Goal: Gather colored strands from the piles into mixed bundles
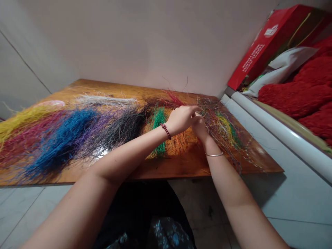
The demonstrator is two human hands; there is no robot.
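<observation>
Bare forearms (137, 150) lead to the left hand (183, 119) and right hand (200, 127), curled close together right of the green bundle (158, 119); whether they grip anything, I can't tell. Orange strands (177, 143) lie beside that bundle; a light pinch should avoid tangles.

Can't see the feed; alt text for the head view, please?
A person's left hand and right hand are close together over a wooden surface; whether they hold anything is unclear. Loose bundles of colored strands cover much of it, green and orange ones near the hands; a red box is at upper right.
</observation>
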